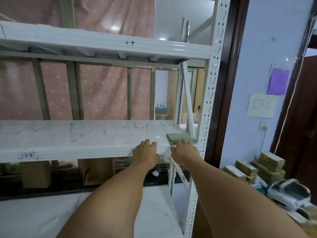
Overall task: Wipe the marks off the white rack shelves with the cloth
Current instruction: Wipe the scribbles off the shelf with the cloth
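Cloth (180, 137), green and folded, lies at the right end of the middle shelf (103, 134). The right hand (184, 152) lays straight fingers on its near edge, and the left hand (145, 154) rests flat on the shelf lip. This looks like the pickup; next comes gripping the cloth and rubbing the dark marks (73, 133).

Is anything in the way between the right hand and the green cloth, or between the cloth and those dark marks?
Nothing visible. The right hand touches the cloth at the right end of the shelf. The marks lie leftward on it; only the left hand, on the front edge, borders that path.
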Available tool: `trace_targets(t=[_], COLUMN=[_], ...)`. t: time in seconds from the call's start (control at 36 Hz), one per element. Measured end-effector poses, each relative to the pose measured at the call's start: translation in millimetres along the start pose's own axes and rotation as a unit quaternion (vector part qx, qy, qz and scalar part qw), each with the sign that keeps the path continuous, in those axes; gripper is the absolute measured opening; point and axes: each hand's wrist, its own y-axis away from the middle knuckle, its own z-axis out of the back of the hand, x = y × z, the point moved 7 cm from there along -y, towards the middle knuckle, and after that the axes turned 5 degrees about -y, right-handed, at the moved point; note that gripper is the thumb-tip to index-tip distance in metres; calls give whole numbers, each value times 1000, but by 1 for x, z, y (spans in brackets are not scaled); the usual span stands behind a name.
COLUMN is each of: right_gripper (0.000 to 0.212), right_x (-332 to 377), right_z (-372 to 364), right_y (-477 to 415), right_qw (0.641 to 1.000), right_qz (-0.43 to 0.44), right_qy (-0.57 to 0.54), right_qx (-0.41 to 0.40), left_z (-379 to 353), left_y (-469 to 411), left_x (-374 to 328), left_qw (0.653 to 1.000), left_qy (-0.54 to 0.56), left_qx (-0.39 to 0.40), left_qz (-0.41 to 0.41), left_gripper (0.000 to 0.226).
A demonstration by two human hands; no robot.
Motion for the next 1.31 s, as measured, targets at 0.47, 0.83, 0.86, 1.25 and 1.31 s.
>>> trace_targets(t=[0.47,0.83,0.86,1.25,1.31], right_gripper=[74,53,63,90,90], right_x=[-36,-33,-34,-45,-45], right_z=[-20,-20,-24,-36,-37], right_y=[-100,-117,-122,-135,-134], right_qw=[999,992,991,971,967], right_qz=[22,-108,-111,-233,-251], right_qy=[7,54,55,22,23], right_qx=[-22,41,41,49,42], left_z=[-28,-27,-27,-32,-34], left_y=[-47,-53,-54,-67,-68], left_x=[0,11,12,21,22], left_qw=[993,982,981,959,955], left_qy=[32,53,50,61,68], left_qx=[-114,-174,-177,-238,-247], left_qz=[14,-50,-59,-138,-147], left_gripper=[45,40,38,39,38])
